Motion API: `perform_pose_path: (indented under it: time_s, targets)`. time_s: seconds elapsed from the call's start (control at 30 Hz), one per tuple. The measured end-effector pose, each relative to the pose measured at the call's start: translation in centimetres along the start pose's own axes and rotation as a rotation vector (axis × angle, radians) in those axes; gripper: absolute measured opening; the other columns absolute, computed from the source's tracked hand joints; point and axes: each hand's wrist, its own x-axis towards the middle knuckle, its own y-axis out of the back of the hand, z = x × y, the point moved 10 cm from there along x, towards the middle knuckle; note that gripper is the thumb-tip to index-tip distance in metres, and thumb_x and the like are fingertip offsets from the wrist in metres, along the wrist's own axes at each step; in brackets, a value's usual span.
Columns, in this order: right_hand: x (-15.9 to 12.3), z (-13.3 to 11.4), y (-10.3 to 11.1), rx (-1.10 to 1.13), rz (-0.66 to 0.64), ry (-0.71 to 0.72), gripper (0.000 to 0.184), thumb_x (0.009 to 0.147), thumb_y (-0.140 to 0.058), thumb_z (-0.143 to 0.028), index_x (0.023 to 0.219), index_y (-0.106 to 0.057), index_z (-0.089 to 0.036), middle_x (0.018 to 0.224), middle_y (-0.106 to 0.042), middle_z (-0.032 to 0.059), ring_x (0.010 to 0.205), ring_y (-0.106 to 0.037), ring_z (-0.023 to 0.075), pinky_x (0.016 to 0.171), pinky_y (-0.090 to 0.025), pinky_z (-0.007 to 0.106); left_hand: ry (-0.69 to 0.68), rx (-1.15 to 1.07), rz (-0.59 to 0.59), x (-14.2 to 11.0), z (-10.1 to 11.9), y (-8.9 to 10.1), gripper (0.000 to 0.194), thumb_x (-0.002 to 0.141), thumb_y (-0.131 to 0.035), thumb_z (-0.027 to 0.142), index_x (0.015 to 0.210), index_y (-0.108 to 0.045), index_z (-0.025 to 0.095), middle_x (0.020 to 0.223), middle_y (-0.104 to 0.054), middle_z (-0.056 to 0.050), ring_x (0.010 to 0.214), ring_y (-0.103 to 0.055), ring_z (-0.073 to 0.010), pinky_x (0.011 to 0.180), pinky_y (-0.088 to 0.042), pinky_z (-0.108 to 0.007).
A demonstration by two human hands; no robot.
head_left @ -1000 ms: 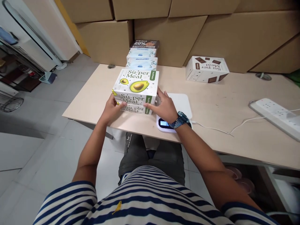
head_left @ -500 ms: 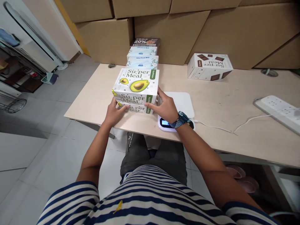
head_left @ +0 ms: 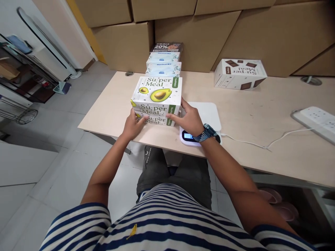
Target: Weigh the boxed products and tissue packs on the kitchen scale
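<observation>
Two white avocado-print meal boxes are stacked at the table's front edge, the upper box (head_left: 156, 90) squarely on the lower box (head_left: 154, 120). My left hand (head_left: 134, 125) holds the stack at its near left corner, thumb across the front of the lower box. On the other side, my right hand (head_left: 190, 118) grips the right end, with its thumb on the front near the seam between the boxes. Its fingers behind the right side are partly hidden. Under my right hand and wrist lies a white kitchen scale (head_left: 209, 111) with a lit display.
Behind the stack stand two tissue packs (head_left: 163, 69) and a dark box (head_left: 169, 46). A chocolate-print meal box (head_left: 239, 74) is at the back right. A white cable runs from the scale to a power strip (head_left: 320, 120). Large cardboard cartons (head_left: 193, 42) line the table's back.
The whole view has shifted slightly, so things appear a little farther right. Both hands keep their places on the stacked boxes, which show no clear movement on the table.
</observation>
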Motion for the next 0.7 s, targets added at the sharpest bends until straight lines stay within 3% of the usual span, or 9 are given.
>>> perform_pose_path:
  time_s: [0.37, 0.53, 0.7]
  targets:
    - [0.3, 0.8, -0.3, 0.113, 0.077, -0.023, 0.096, 0.082, -0.084, -0.054, 0.167, -0.051, -0.023, 0.163, -0.066, 0.0105, 0.152, -0.063, 0.0358, 0.132, -0.049, 0.062, -0.012, 0.031, 0.02, 0.2, -0.5, -0.2, 0.06, 0.09, -0.075, 0.05, 0.139, -0.051, 0.024, 0.145, -0.075, -0.016, 0.129, -0.075, -0.0354, 0.113, -0.06, -0.061]
    - [0.9, 0.4, -0.7, 0.143, 0.076, -0.018, 0.096, 0.085, -0.084, -0.049, 0.169, -0.048, -0.019, 0.174, -0.052, 0.0123, 0.163, -0.051, 0.0292, 0.138, -0.04, 0.049, -0.039, -0.008, 0.018, 0.8, 0.0, 0.0, 0.062, 0.09, -0.073, 0.052, 0.139, -0.048, 0.022, 0.147, -0.073, -0.019, 0.128, -0.076, -0.0325, 0.109, -0.063, -0.057]
    - [0.7, 0.2, -0.7, 0.087, 0.063, -0.015, 0.101, 0.09, -0.079, -0.054, 0.174, -0.039, -0.014, 0.18, -0.039, 0.0141, 0.17, -0.04, 0.0262, 0.141, -0.035, 0.046, -0.049, 0.043, 0.039, 1.0, 0.2, 0.5, 0.067, 0.088, -0.078, 0.054, 0.141, -0.05, 0.023, 0.148, -0.073, -0.019, 0.13, -0.075, -0.0357, 0.113, -0.06, -0.061]
